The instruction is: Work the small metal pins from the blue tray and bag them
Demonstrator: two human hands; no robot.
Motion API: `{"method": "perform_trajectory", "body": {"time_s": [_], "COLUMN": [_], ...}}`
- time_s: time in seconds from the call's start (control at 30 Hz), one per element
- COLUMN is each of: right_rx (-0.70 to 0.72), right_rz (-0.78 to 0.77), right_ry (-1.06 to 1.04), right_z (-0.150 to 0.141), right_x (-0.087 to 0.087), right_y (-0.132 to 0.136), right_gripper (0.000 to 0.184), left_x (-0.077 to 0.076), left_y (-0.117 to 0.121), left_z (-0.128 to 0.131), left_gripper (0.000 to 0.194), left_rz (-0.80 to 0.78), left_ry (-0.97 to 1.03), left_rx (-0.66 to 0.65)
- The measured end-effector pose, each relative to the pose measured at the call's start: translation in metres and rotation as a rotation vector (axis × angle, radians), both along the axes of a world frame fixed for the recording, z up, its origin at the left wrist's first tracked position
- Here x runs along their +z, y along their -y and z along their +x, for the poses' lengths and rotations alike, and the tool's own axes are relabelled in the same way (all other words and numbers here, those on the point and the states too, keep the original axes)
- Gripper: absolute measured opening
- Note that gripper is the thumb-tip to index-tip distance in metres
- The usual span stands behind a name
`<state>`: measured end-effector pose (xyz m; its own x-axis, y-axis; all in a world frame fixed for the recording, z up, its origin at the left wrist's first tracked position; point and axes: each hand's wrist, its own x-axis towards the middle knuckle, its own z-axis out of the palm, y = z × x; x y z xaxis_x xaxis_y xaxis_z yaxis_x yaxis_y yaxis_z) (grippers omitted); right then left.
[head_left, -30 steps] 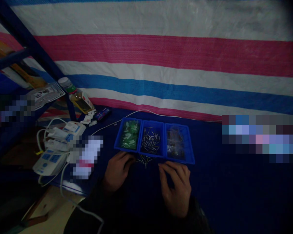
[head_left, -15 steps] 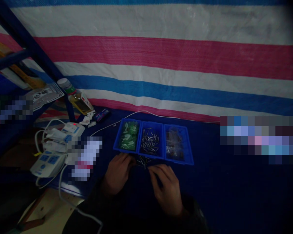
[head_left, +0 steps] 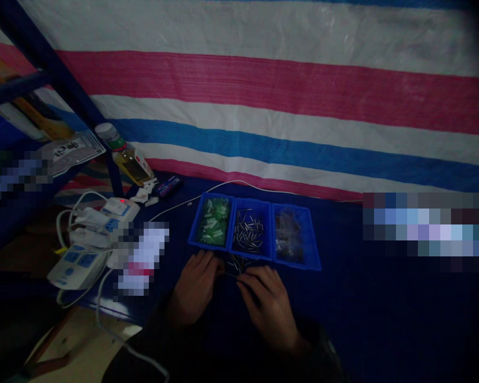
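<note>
Loose metal pins (head_left: 238, 263) before three parts trays (head_left: 250, 201), power strips (head_left: 77, 268) to the left

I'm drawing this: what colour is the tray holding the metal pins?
The tray is blue, clearest in the head view.

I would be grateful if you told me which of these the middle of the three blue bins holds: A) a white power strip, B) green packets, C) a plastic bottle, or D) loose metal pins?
D: the middle blue bin is filled with loose metal pins, while the green packets lie in the bin to its left.
</note>
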<state>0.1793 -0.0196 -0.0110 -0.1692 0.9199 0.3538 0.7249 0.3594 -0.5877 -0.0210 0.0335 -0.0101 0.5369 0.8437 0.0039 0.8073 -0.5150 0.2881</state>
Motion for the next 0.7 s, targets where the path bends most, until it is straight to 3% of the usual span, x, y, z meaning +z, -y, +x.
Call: {"method": "perform_trajectory", "body": {"time_s": [0.33, 0.53, 0.7], "right_rx": [0.012, -0.047, -0.020], "right_rz": [-0.042, 0.050, 0.137], "right_ry": [0.105, -0.018, -0.098], "right_z": [-0.004, -0.004, -0.004], "right_x": [-0.002, -0.001, 0.000], "right_y": [-0.001, 0.002, 0.009], "right_gripper": [0.015, 0.016, 0.018], "left_x": [0.001, 0.008, 0.011], "left_y": [0.007, 0.007, 0.011], "left_z": [-0.001, 0.000, 0.007], "left_gripper": [0.013, 0.011, 0.007], "left_rz": [-0.017, -0.018, 0.024], "left_ry": [0.031, 0.398, 0.533], "left_rx": [-0.019, -0.082, -0.138]}}
